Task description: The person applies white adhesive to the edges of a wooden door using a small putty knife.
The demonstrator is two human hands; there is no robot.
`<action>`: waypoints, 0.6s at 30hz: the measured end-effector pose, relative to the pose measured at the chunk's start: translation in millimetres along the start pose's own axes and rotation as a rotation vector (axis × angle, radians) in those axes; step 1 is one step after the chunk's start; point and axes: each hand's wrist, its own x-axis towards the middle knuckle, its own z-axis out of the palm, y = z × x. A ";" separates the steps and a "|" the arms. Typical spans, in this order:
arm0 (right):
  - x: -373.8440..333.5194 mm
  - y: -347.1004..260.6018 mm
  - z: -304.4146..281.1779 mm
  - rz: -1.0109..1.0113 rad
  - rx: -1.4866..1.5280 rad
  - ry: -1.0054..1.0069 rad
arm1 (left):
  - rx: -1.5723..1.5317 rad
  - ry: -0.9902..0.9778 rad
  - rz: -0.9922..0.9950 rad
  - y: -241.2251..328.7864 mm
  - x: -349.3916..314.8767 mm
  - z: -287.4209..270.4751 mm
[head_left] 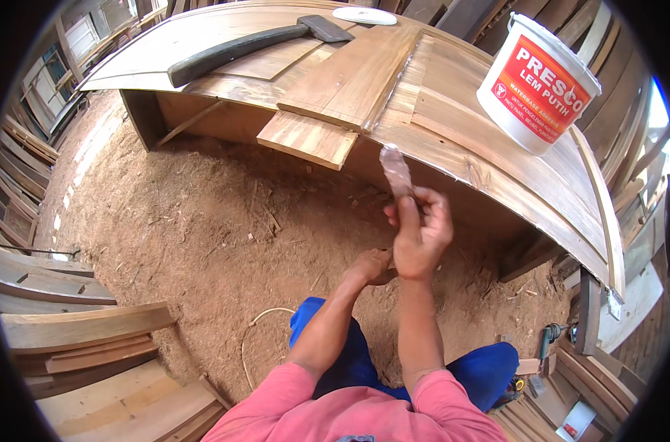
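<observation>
My right hand is raised before the workbench edge, fingers closed around a short flat stick smeared with whitish glue. The stick points up, close to the near edge of a wooden panel surface. Beside my right wrist, my left hand has its fingers curled; whatever is in it, if anything, is hidden. A wooden board lies on the panel, with white glue along its right edge. Beneath it, a shorter board juts over the near edge.
A white bucket with a red label stands at the right of the panel. A hammer and a round white lid lie farther back. Stacked planks flank the dusty ground; a power tool sits at lower right.
</observation>
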 end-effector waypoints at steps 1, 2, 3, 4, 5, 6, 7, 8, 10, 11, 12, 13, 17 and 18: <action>-9.5 -11.7 -1.8 0.034 0.004 0.019 | -0.018 0.079 0.004 -19.7 -1.4 15.9; -18.2 -28.4 -6.9 0.021 0.000 -0.009 | -0.034 0.155 0.016 -33.0 -1.4 22.8; -14.0 -46.7 -28.0 -0.056 -0.042 0.017 | -0.043 0.052 -0.062 7.4 -0.5 -0.8; -8.4 -72.1 -37.0 -0.188 -0.128 -0.019 | -0.051 0.033 -0.056 11.0 -1.2 -0.9; 2.0 -96.0 -36.6 -0.293 -0.213 0.031 | -0.056 0.024 -0.052 9.5 0.6 -1.0; 17.9 -125.4 -37.1 -0.417 -0.460 0.066 | -0.060 0.013 -0.035 9.4 4.1 -1.1; 41.0 -148.8 -26.2 -0.528 -0.482 0.117 | -0.079 0.059 0.008 -3.2 4.8 8.4; 70.0 -169.1 -25.4 -0.616 -0.550 0.133 | -0.067 0.046 0.008 -5.0 7.1 11.3; 134.4 -215.5 -23.7 -0.738 -0.823 0.087 | -0.045 0.022 -0.021 -12.8 7.6 10.7; 170.1 -234.3 -28.3 -0.756 -0.992 -0.001 | -0.054 0.001 -0.050 -17.8 4.7 7.0; 210.5 -260.8 -43.7 -0.723 -1.166 -0.051 | -0.066 -0.027 -0.031 -5.1 13.5 4.1; 258.8 -277.0 -61.2 -0.616 -1.337 -0.112 | -0.075 -0.051 -0.047 -1.7 17.3 0.0; 351.7 -283.0 -60.6 -0.070 -2.008 -0.254 | -0.052 -0.017 -0.042 0.3 23.6 -0.1; 354.6 -274.3 -54.1 0.028 -2.010 -0.314 | -0.052 -0.018 -0.065 -3.6 22.3 0.1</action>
